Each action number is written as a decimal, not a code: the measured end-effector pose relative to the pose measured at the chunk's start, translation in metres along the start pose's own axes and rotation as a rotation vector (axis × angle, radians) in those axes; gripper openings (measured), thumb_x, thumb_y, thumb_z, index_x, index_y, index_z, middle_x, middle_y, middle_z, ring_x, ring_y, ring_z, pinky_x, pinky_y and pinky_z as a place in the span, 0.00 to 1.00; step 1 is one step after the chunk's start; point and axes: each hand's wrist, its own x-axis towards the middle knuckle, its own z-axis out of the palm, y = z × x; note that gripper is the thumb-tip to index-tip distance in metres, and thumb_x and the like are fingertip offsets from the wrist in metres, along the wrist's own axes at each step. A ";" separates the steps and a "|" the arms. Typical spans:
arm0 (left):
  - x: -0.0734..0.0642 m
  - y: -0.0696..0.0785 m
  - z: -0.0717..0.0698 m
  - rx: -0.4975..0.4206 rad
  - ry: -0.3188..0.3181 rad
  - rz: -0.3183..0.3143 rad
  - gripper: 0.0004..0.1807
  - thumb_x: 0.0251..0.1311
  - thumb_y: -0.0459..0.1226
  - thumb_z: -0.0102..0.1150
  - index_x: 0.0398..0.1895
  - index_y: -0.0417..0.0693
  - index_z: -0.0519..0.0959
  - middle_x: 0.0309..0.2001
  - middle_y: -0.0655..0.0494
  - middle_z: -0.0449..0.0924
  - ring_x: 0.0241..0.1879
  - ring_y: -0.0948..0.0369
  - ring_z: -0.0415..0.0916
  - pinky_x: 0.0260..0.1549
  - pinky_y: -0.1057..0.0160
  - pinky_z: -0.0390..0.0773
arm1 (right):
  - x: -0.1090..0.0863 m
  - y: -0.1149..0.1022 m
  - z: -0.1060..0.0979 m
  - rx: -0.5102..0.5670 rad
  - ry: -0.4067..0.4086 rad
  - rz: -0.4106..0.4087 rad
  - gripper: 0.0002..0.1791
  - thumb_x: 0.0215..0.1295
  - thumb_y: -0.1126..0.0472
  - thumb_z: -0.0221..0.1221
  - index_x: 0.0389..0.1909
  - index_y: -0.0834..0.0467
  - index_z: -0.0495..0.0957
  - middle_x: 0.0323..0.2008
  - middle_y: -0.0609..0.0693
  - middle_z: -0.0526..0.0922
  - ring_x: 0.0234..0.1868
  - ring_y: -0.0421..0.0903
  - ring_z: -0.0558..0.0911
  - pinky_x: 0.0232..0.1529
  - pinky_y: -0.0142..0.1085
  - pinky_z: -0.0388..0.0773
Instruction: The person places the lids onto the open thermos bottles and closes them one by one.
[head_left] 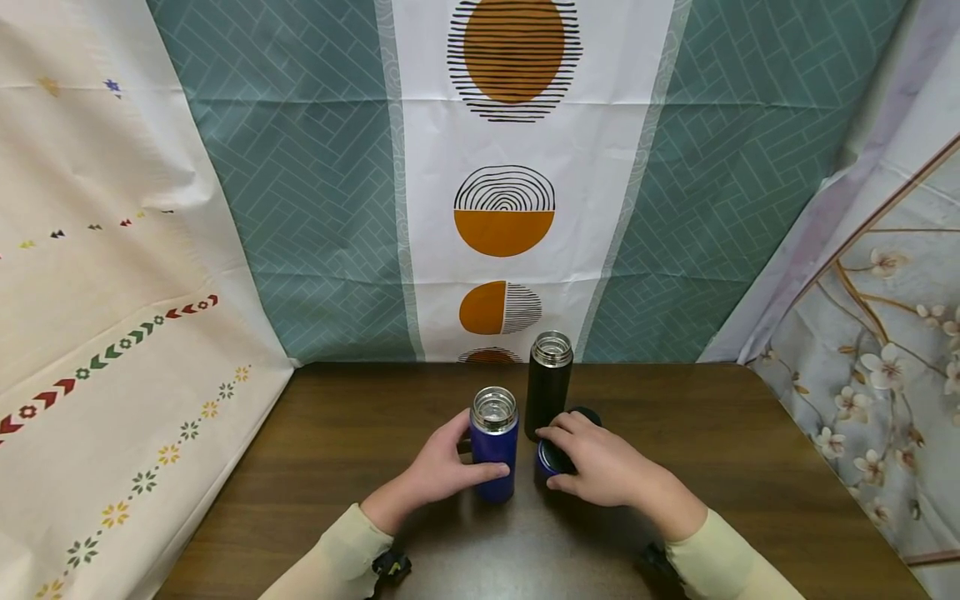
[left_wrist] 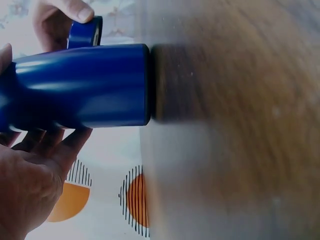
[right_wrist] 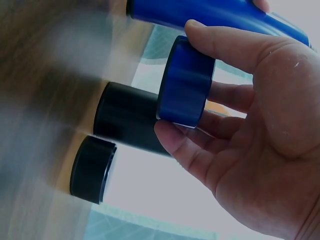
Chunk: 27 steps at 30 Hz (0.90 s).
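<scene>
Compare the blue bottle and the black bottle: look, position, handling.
Color: the blue bottle is blue; the black bottle is black.
Position: in the head view, the blue bottle is nearer the person; the black bottle stands farther back and to the right.
Handling: the left hand grips the blue bottle; no hand grips the black bottle.
Shared: both are upright and uncapped.

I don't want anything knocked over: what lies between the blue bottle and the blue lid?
In the head view, only bare table shows between the blue bottle and the blue lid, which the right hand holds.
</scene>
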 end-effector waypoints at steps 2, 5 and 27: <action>0.000 -0.001 0.001 -0.003 -0.008 0.006 0.39 0.62 0.47 0.85 0.73 0.55 0.77 0.64 0.59 0.85 0.63 0.52 0.84 0.61 0.39 0.83 | -0.001 0.001 -0.002 -0.001 0.005 0.005 0.36 0.68 0.51 0.79 0.72 0.61 0.80 0.62 0.54 0.81 0.63 0.52 0.80 0.61 0.52 0.84; 0.000 -0.001 0.004 -0.012 -0.021 0.010 0.39 0.62 0.47 0.85 0.73 0.56 0.76 0.65 0.59 0.84 0.63 0.52 0.84 0.60 0.40 0.84 | -0.002 0.003 -0.005 0.004 0.016 0.013 0.36 0.67 0.52 0.79 0.71 0.62 0.80 0.62 0.54 0.81 0.63 0.52 0.80 0.61 0.52 0.84; 0.000 0.006 0.016 -0.028 -0.063 0.015 0.41 0.62 0.48 0.84 0.76 0.57 0.75 0.67 0.61 0.84 0.64 0.55 0.83 0.64 0.40 0.81 | 0.000 0.008 -0.041 0.005 -0.002 0.015 0.35 0.66 0.51 0.80 0.69 0.61 0.82 0.60 0.52 0.82 0.60 0.50 0.81 0.60 0.50 0.85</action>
